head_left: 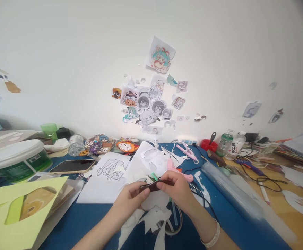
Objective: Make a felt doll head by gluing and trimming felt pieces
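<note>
Between my two hands is a small dark brown, curved strip (154,186), thin like cut foam or card; its exact kind I cannot make out. My left hand (134,196) pinches its left end between thumb and fingers. Its right end is pinched by my right hand (176,187), which wears a sparkling bracelet at the wrist. Just below the strip lie white paper scraps (155,217) with jagged cut edges, over a round roll (176,225). Behind my right hand rests a pink glue gun (177,168). A line drawing on white paper (102,180) lies to the left.
A phone (73,166) and a white-lidded tub (16,156) stand left, behind yellow cut-out card (0,215). A clear plastic roll (229,187) lies right, near two bottles (224,142) and a red bowl (208,145). Cut-out drawings (151,104) hang on the wall.
</note>
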{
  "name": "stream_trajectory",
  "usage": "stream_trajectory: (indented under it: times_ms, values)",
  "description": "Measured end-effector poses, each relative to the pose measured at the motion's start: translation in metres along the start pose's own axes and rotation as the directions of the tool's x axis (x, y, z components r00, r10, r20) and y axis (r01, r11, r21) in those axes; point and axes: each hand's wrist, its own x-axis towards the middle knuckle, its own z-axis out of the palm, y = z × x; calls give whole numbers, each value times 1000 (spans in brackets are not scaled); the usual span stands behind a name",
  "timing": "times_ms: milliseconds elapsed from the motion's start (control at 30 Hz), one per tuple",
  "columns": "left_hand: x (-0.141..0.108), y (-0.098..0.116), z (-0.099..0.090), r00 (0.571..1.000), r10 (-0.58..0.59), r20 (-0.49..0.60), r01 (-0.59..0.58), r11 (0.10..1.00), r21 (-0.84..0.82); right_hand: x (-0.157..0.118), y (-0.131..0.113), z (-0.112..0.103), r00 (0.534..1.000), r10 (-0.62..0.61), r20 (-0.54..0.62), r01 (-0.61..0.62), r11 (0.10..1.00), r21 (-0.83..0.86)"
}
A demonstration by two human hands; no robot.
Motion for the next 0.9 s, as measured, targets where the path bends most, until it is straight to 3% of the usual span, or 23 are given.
stream_trajectory:
  times_ms: [133,267,500,700,900]
  values:
    - [-1,1,-2,993,111,-34,-103,975,196,-1,-1,2,998,28,52,-29,999,15]
    - [-2,0,-4,992,91,-86,-73,977,198,-2,-3,0,996,31,78,-40,994,104]
    - [-7,10,-1,997,73,4,-70,939,336,-4,-8,2,993,61,99,-60,998,-11]
    - [-5,6,2,995,19,-97,6,968,252,-3,-8,5,989,99,110,-104,994,34]
    - [1,0,2,996,-72,45,60,969,238,-1,-5,7,990,79,117,-73,996,-54]
